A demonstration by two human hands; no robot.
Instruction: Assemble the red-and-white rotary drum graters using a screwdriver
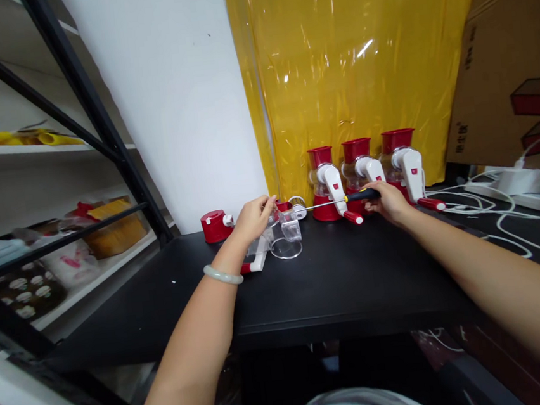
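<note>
My right hand grips a screwdriver by its black and yellow handle. The thin shaft points left, toward my left hand, whose thumb and fingers are pinched together. What sits in that pinch is too small to make out. Just below those fingers stands a clear plastic housing of a rotary grater. A white crank handle with a red grip lies beside the housing, partly behind my left wrist. To the left is a red base; a metal grater drum lies behind the housing.
Three assembled red and white rotary graters stand along the yellow plastic sheet. White cables and a power strip lie at the right of the black table. A shelf rack rises at left; a cardboard box stands at right.
</note>
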